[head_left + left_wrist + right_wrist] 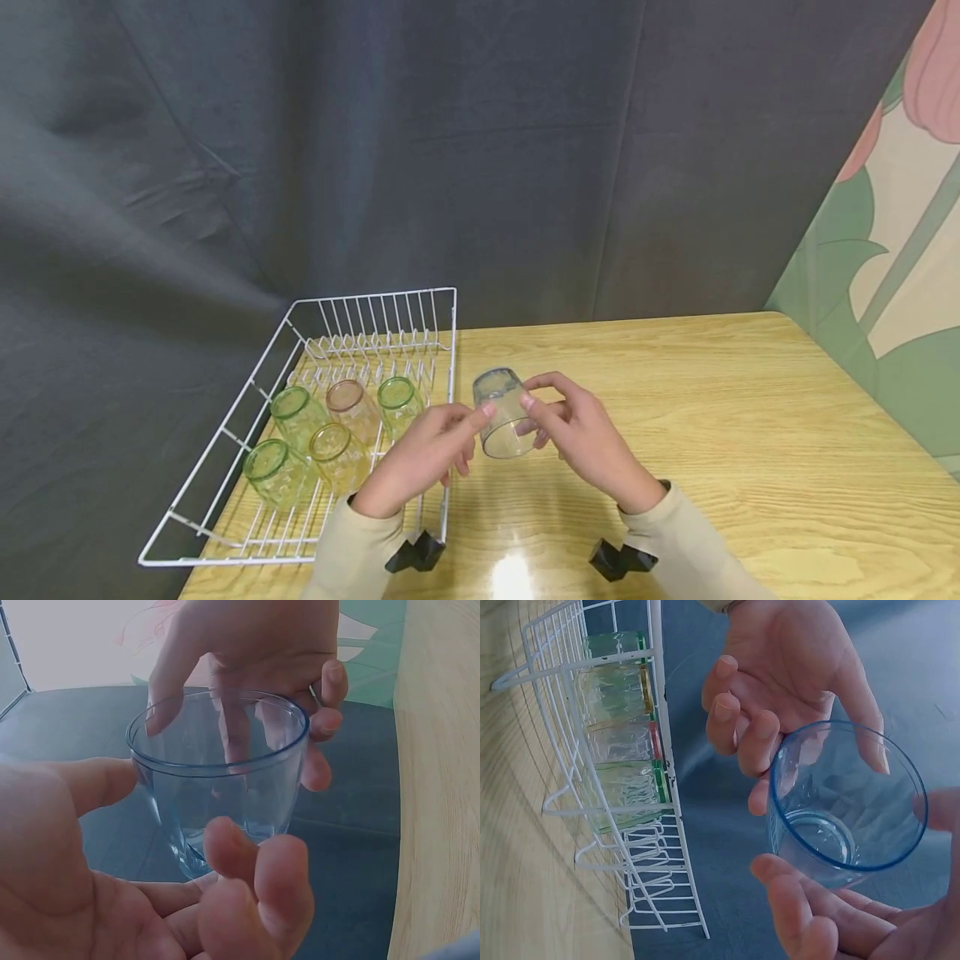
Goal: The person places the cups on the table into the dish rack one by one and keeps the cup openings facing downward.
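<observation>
A clear, blue-tinted drinking glass (501, 404) is held above the table, just right of the rack, tilted with its wide mouth toward me. My left hand (429, 450) pinches its left side, thumb near the rim and fingers curled round toward the base. From the opposite side my right hand (585, 433) grips it between thumb and fingers. In the left wrist view the right hand (255, 656) is behind the glass (225, 795). The right wrist view looks into the glass (847, 802), which has nothing visible inside.
A white wire dish rack (447, 375) stands at the left, close by my left hand. Inside it several tinted glasses, including a green glass (279, 471), a yellow glass (339, 458) and a pinkish glass (354, 408), stand upside down. A dark curtain (525, 167) hangs behind the wooden table (712, 408).
</observation>
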`<state>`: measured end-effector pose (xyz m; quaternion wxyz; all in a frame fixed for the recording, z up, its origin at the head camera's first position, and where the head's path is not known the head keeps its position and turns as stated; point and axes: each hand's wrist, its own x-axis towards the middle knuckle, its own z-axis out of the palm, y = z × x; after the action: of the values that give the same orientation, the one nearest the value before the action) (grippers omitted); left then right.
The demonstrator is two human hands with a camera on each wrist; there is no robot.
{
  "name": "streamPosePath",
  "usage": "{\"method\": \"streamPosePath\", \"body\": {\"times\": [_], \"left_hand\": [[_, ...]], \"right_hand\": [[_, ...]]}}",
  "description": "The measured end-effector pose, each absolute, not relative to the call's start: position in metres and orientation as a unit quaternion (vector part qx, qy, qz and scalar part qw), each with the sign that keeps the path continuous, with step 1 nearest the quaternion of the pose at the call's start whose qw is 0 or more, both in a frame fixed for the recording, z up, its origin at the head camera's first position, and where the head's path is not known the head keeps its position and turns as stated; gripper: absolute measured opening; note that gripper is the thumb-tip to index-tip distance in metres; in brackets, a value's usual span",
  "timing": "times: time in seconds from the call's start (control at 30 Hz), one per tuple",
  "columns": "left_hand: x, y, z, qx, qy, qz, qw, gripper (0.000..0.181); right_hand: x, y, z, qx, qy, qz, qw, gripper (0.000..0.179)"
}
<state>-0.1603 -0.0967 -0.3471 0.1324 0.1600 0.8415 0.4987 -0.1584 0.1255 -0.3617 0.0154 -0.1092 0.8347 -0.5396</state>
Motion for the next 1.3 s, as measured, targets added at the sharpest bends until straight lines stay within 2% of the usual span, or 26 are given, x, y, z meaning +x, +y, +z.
{"method": "streamPosePath", "body": {"times": [0.33,0.7,1.3], "left_hand": [[-0.1622,-0.0978,-0.3479,0.149,0.841,0.502,0.135,0.061],[-0.1641,-0.0994,-0.3492,0.153,0.841,0.503,0.129,0.054],[-0.1636,-0.1011,-0.346,0.147,0.854,0.486,0.11,0.053]], "right_hand": [[-0.1565,0.1265,-0.3623,-0.152,0.843,-0.515,0.009,0.044],[-0.156,0.1257,-0.363,-0.173,0.851,-0.495,0.004,0.046],[-0.1556,0.1259,-0.3689,-0.216,0.853,-0.475,-0.013,0.055]]}}
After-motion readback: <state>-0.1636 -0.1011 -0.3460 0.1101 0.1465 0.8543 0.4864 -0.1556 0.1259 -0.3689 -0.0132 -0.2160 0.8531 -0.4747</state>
